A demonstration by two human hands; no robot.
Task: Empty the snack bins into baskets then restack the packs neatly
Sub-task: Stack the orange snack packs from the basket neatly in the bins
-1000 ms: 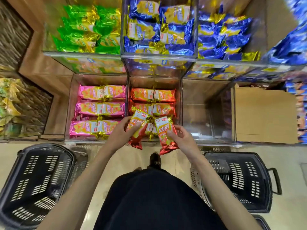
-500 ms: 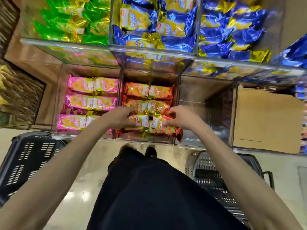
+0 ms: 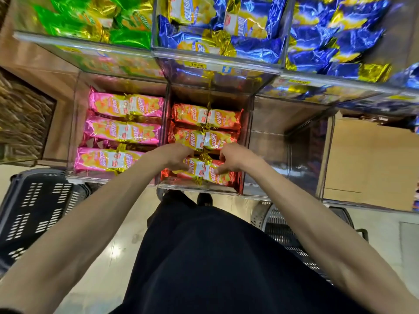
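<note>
Nearest the feet, on the floor, a black slotted plastic basket (image 3: 34, 207) stands at 8 o'clock and a second dark basket (image 3: 283, 230) at 4 o'clock.

Beyond them, the left hand (image 3: 172, 157) and right hand (image 3: 234, 158) both reach into the middle clear acrylic bin (image 3: 199, 189). The front pair of red-and-gold foil snack packs (image 3: 221, 177) lies directly under the fingers (image 3: 217, 171), one pack per hand. Long axes run 9 to 3 o'clock, with the gold crimped ends meeting at the centre. Fingers on both hands are bent, tips down on the wrappers. Thumbs are hidden, so pinching or merely pressing cannot be determined.

Judgement: the pair is being seated as the front row, and each hand is equally near its own pack. The bin's front wall sits close at 6 o'clock and its side walls close at 9 and 3; open room is upward only.

Two more rows of red packs (image 3: 205, 118) lie at 12 o'clock, and pink foil packs (image 3: 124, 130) fill the bin at 9 o'clock. Blue foil packs (image 3: 249, 23) overhang on the upper shelf.
</note>
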